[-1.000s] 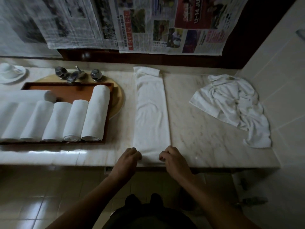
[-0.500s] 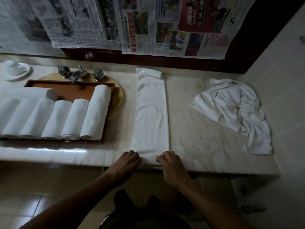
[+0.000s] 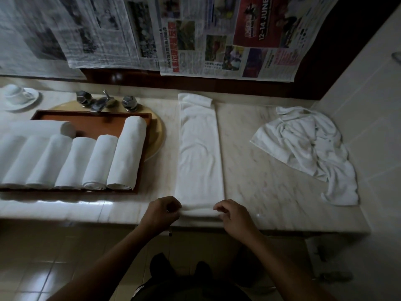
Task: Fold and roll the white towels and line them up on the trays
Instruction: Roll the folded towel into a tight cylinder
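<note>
White folded towel point(image 3: 199, 153) lies lengthwise on the counter point(image 3: 260, 174). Our left hand point(image 3: 161, 213) and right hand point(image 3: 234, 216) pinch its near end.

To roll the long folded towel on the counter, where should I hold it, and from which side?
Probably its near short edge, pinched at both corners from the counter front. The folded towel lies as a flat narrow strip running away from the person; the left hand and right hand pinch that end.

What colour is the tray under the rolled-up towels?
The tray is reddish-brown, with a darker brown rim. The head view, the only one, shows it.
</note>
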Demonstrator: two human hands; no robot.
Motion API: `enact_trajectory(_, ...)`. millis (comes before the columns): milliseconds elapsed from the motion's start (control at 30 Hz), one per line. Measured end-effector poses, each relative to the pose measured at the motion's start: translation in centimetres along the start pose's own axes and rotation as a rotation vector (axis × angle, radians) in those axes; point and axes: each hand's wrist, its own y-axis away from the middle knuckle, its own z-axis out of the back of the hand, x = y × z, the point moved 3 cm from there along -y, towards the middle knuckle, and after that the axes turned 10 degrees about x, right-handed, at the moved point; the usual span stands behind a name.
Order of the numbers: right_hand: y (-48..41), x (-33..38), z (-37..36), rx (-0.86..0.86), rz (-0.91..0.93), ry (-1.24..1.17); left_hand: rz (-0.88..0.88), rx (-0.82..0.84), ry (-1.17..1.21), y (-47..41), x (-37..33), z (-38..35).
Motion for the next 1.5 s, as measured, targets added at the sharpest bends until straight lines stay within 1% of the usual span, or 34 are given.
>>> enact_trajectory(133, -0.7, -0.4, 1.2, -0.104, -0.069, -0.142, 0.190, -0.071, 0.307, -0.1, 0.7, 0.1)
enact_trajectory(200, -0.9, -0.4, 1.2, -0.114, -0.090, -0.143, 0.221, -0.123, 0.351, -0.1, 0.7, -0.1)
enact_trajectory(233, -0.9, -0.3, 1.1, -0.127, -0.075, -0.104, 0.228, -0.149, 0.322, -0.1, 0.6, -0.3)
enact_trajectory(300, -1.0, 0.3, 0.5, -0.165, -0.016, 0.054, 0.225, -0.212, 0.206, 0.0, 0.1, -0.5)
enact_trajectory(367, -1.1, 1.1, -0.6, -0.159, 0.057, 0.242, 0.165, -0.264, 0.068, -0.1, -0.4, -0.6)
enact_trajectory(467, -0.8, 1.7, -2.3, -0.152, 0.138, 0.384, -0.026, -0.247, -0.167, -0.3, -1.3, -1.4)
enact_trajectory(567, -0.3, 1.8, -3.0, -0.158, 0.158, 0.433, -0.283, -0.157, -0.444, -0.2, -1.6, -3.2)
enact_trajectory(633, 0.0, 1.5, -3.1, -0.168, 0.169, 0.436, -0.372, -0.114, -0.541, 0.1, -1.1, -4.2)
enact_trajectory(767, 0.5, 1.3, -2.8, -0.200, 0.208, 0.456, -0.360, -0.075, -0.596, 0.1, -0.7, -4.4)
enact_trajectory(967, -0.5, 1.2, -2.0, -0.152, 0.229, 0.503, -0.343, -0.013, -0.646, -1.2, -0.9, -3.6)
enact_trajectory(1067, -0.6, 0.7, -1.7, -0.126, 0.228, 0.474, -0.311, 0.008, -0.605, -1.3, -1.1, -3.0)
enact_trajectory(1167, -0.3, 0.2, -1.6, -0.094, 0.188, 0.398, -0.238, 0.017, -0.458, -0.6, -1.4, -2.4)
enact_trajectory(1233, 0.1, -0.4, -1.3, -0.084, 0.119, 0.225, -0.187, 0.038, -0.345, 0.0, -1.1, -2.0)
enact_trajectory(1300, 0.5, -0.9, -0.8, -0.119, 0.061, 0.038, -0.154, 0.047, -0.247, 0.3, -0.9, -1.7)
enact_trajectory(1367, 0.3, -1.0, -0.5, -0.164, 0.053, -0.046, -0.126, 0.010, -0.170, -0.1, -0.9, -1.3)
enact_trajectory(1433, -0.1, -0.8, -0.5, -0.213, 0.067, -0.019, -0.050, -0.025, -0.087, -0.5, -0.8, -0.9)
enact_trajectory(1500, -0.3, -0.4, -1.0, -0.287, 0.130, 0.156, 0.003, -0.061, -0.083, -1.0, -0.8, -0.7)
